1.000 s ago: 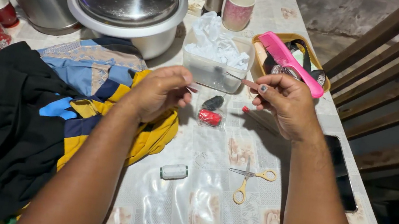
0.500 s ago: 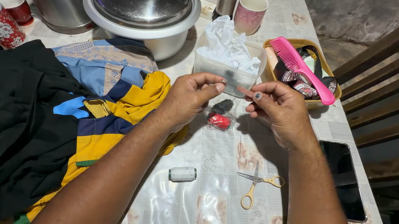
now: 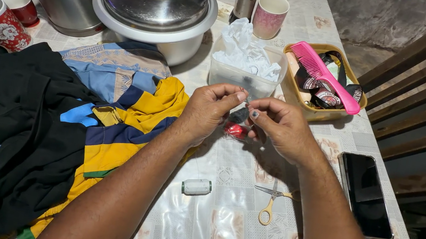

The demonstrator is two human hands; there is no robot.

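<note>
Head view: near the bench's (image 3: 215,236) front edge lie a white thread spool (image 3: 196,186) and yellow-handled scissors (image 3: 271,201). Above mid-bench, the left hand (image 3: 209,107) and right hand (image 3: 279,126) meet fingertip to fingertip, each pinched on something too fine to identify. Beyond them sit a clear tub (image 3: 241,75) and a lidded pot (image 3: 157,7).

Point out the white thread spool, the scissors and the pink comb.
white thread spool (image 3: 196,186), head view, middle of its wound side.
scissors (image 3: 268,208), head view, yellow handle loop.
pink comb (image 3: 323,73), head view, middle of its spine.
</note>
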